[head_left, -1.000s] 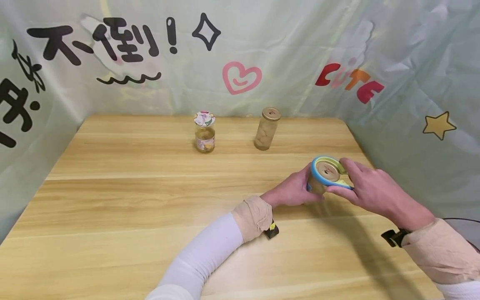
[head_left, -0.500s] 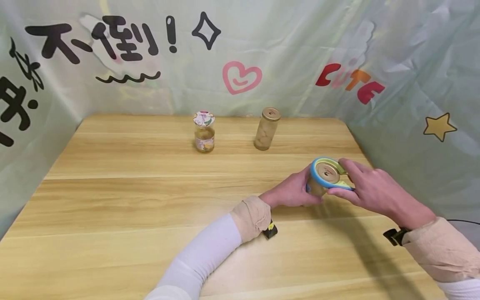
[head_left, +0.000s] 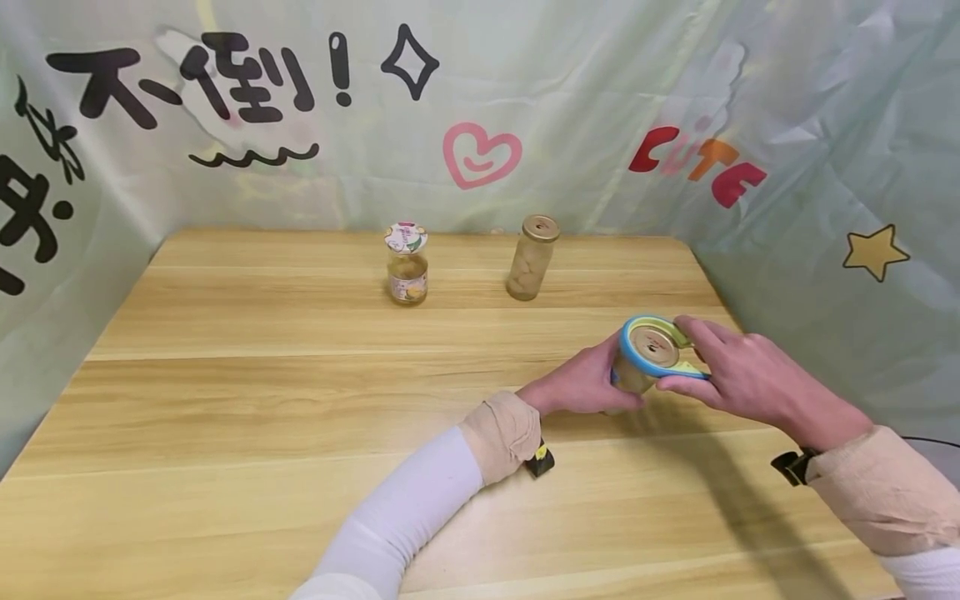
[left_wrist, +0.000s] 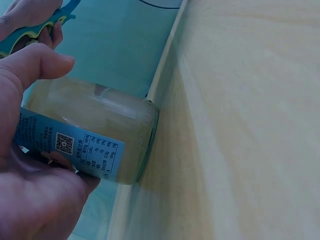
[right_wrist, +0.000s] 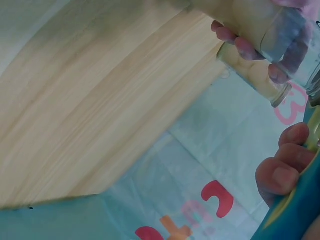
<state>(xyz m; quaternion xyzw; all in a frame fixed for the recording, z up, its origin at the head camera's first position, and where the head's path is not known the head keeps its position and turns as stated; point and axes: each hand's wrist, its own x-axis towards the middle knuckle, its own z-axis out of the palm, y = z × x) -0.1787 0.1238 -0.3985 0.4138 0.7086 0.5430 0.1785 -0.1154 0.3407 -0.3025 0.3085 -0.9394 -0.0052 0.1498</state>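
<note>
- I am gripping a glass jar with my left hand, thumb and fingers clamped round its body, near the right side of the wooden table.
- My right hand is squeezing the handles of a blue-and-green jar opener, the fingers curling tightly over them.
- The opener's loop is encircling the jar's gold lid (small red print is showing on top, too tiny for me to read).
- In the left wrist view, a blue label with a QR code is wrapping the jar, and its base is facing the wood; I cannot tell whether it is resting there fully.
- Farther back, well apart from my hands, a tall gold-lidded jar is standing with pale, rounded pieces inside.
- To its left, a small jar with a patterned white lid is standing upright.
- Behind the table a pale green cloth is hanging, showing black characters, a pink heart and the word "CUTE".
</note>
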